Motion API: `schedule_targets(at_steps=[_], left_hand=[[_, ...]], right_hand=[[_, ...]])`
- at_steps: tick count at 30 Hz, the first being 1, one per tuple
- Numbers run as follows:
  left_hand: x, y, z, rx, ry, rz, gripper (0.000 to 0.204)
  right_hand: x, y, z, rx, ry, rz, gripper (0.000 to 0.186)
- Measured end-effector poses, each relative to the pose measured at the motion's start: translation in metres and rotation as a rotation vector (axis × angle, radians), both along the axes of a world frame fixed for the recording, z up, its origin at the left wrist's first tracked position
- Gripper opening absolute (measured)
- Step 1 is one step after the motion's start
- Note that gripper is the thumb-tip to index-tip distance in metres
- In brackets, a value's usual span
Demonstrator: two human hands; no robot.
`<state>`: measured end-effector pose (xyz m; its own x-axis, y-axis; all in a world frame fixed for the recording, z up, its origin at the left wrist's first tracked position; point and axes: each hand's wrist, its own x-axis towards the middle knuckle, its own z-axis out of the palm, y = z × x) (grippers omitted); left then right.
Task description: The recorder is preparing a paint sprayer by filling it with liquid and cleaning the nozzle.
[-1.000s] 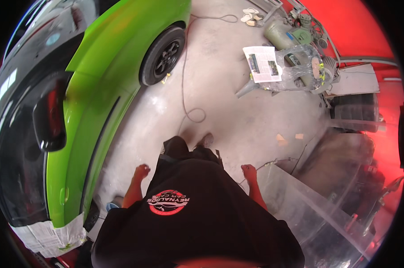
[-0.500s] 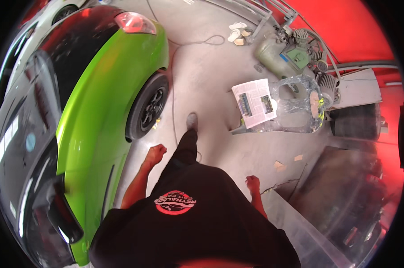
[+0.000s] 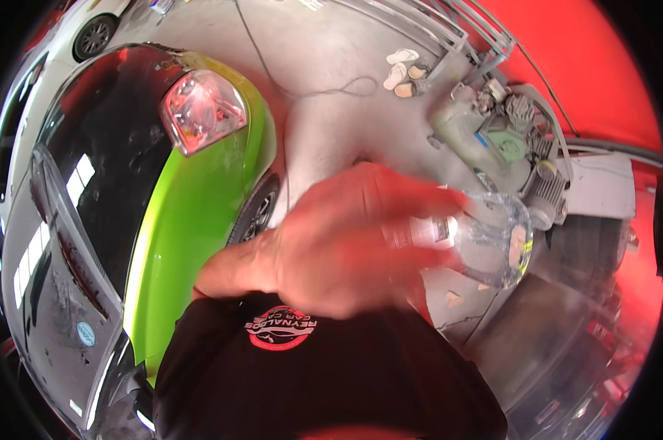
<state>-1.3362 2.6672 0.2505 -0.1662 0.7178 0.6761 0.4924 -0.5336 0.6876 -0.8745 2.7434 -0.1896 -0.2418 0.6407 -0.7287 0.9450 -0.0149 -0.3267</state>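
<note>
Your left hand (image 3: 346, 238) fills the middle of the frame, blurred; its fingers look wide apart, with nothing visibly held. Your right hand is hidden behind it, so its grip cannot be told; only a strip of forearm (image 3: 418, 299) shows. The wrapped part (image 3: 492, 235) is right of centre, with a paper (image 3: 441, 232) on it, seen between your fingers. How near your hand is to either cannot be told. A careless sweep could knock the paper loose. The green car (image 3: 188, 213) lies at left, behind your wrist; swinging wide might scuff its paint. With your hand blocking the floor, the cord (image 3: 330, 92) at upper centre could trip you.
</note>
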Motion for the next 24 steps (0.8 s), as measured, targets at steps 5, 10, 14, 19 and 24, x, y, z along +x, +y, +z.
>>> schedule_targets(at_steps=[5,10,14,19,24], left_hand=[[-0.084,0.127,-0.024,-0.009,0.271,0.188,0.04],[-0.186,0.169,-0.184,-0.738,0.428,0.469,0.039],[-0.223,0.105,-0.293,-1.065,0.055,0.702,0.028],[-0.254,0.054,-0.359,-1.379,-0.137,0.808,0.028],[-0.325,0.069,-0.402,-1.547,-0.152,0.8,0.034]], right_hand=[[-0.078,0.139,-0.058,0.017,0.101,-0.01,0.024],[-0.182,0.296,-0.055,0.032,0.244,-0.023,0.018],[-0.261,0.392,-0.024,0.036,0.337,-0.145,0.02],[-0.348,0.449,-0.015,0.14,0.26,-0.042,0.022],[-0.438,0.464,-0.019,0.098,0.223,0.092,0.024]])
